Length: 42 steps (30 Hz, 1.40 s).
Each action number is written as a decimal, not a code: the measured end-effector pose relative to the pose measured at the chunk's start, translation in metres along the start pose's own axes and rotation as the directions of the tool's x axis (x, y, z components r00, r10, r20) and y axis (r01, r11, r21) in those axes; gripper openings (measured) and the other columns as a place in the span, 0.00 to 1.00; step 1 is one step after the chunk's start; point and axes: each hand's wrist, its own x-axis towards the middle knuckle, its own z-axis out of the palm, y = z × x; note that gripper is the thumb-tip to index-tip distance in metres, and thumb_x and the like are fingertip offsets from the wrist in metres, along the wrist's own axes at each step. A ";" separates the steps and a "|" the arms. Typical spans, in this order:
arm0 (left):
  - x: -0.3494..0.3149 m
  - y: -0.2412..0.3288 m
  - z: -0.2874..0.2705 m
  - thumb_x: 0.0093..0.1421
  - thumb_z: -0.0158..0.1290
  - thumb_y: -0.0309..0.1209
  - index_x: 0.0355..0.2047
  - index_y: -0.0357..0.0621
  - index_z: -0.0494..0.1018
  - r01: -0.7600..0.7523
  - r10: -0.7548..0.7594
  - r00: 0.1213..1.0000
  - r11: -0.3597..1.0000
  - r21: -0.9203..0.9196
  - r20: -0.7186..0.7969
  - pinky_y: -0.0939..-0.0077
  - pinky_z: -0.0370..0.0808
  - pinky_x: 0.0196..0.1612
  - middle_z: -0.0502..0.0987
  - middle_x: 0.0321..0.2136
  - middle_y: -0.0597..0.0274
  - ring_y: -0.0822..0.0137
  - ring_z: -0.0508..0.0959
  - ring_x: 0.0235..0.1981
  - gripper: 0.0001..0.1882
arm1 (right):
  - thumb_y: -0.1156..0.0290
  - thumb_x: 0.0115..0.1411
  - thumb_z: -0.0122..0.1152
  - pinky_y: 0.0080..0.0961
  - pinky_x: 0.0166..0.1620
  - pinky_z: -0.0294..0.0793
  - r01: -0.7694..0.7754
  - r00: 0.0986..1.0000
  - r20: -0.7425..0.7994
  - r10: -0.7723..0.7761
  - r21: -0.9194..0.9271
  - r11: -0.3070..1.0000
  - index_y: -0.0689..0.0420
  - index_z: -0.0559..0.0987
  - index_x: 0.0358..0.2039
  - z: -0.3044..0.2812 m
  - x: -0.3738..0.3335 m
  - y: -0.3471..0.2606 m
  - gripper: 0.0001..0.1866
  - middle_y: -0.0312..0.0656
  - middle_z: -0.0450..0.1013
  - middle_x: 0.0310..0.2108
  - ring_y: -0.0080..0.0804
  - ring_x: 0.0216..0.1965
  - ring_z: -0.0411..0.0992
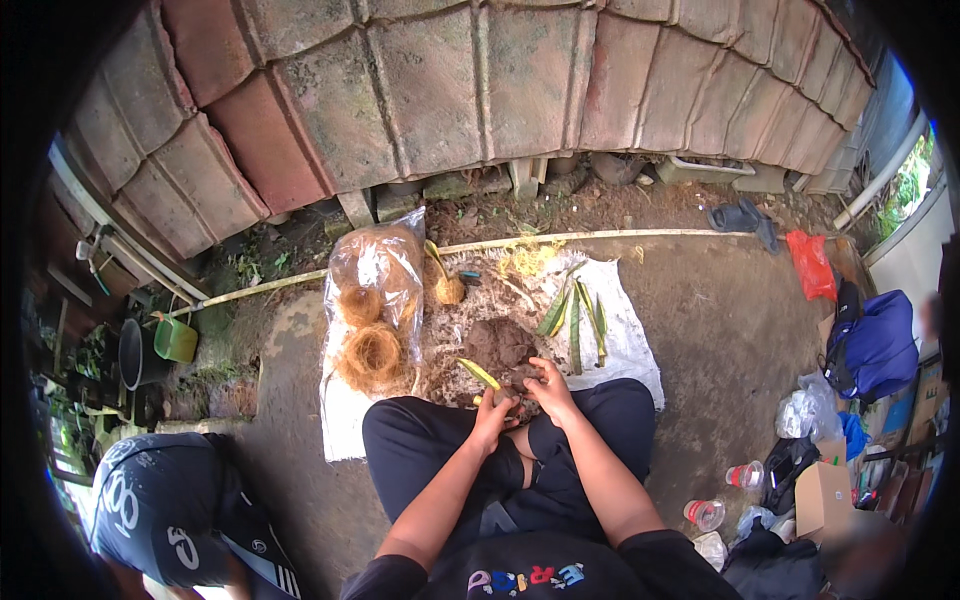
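1. Left hand (pixel 490 420): fingers closed on a small dark soil lump (pixel 508 400), held low over the lap; a green-and-yellow leaf cutting (pixel 480 373) sticks up beside the thumb.
2. Right hand (pixel 548 386): fingers bent, at the other side of the same lump; dark on dark here, so can't tell how tightly they close.
3. Just beyond the hands: soil pile (pixel 500 343), dark and moist, on a soil-strewn white sheet (pixel 625 300) on the floor.
4. Left part of sheet: clear plastic bag (pixel 385 240), with brown fibre (pixel 362 305) in it; bowl-shaped fibre nest (pixel 370 357) at its lower end, hollow side up.
5. Right of bag: round fibre ball (pixel 449 290) with a leaf rising from it.
6. Right of soil: several long green leaves (pixel 574 335), yellow-edged; pale yellow strands (pixel 525 258) at far edge.
7. Outer left: green bucket (pixel 176 340) next to a black bucket (pixel 137 355).
8. Outer right: two clear plastic cups (pixel 705 514), cardboard box (pixel 825 500), red plastic bag (pixel 811 265).
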 end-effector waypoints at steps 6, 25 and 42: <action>-0.007 -0.003 -0.002 0.60 0.56 0.34 0.52 0.55 0.65 -0.022 0.022 1.000 0.999 0.043 0.005 0.75 0.71 0.32 0.76 0.39 0.68 0.72 0.78 0.37 0.21 | 0.67 0.60 0.63 0.29 0.46 0.74 0.083 0.995 0.088 -0.057 -0.332 0.939 0.58 0.73 0.54 -0.004 -0.003 0.013 0.23 0.48 0.75 0.46 0.34 0.45 0.75; -0.019 -0.010 -0.017 0.58 0.51 0.30 0.55 0.58 0.64 -0.063 0.064 0.993 0.998 -0.007 0.102 0.69 0.70 0.39 0.73 0.43 0.66 0.67 0.75 0.43 0.23 | 0.45 0.64 0.50 0.48 0.41 0.73 0.371 0.924 0.224 -0.311 -0.726 0.579 0.66 0.79 0.31 0.002 -0.031 0.007 0.30 0.61 0.76 0.30 0.60 0.36 0.75; -0.026 -0.018 -0.025 0.61 0.48 0.31 0.48 0.46 0.68 -0.108 0.121 0.988 0.986 -0.125 0.098 0.75 0.74 0.29 0.72 0.32 0.66 0.71 0.74 0.26 0.15 | 0.44 0.64 0.50 0.46 0.37 0.71 0.371 0.926 0.323 -0.195 -0.687 0.625 0.65 0.79 0.27 -0.004 -0.050 -0.009 0.31 0.59 0.75 0.28 0.58 0.35 0.75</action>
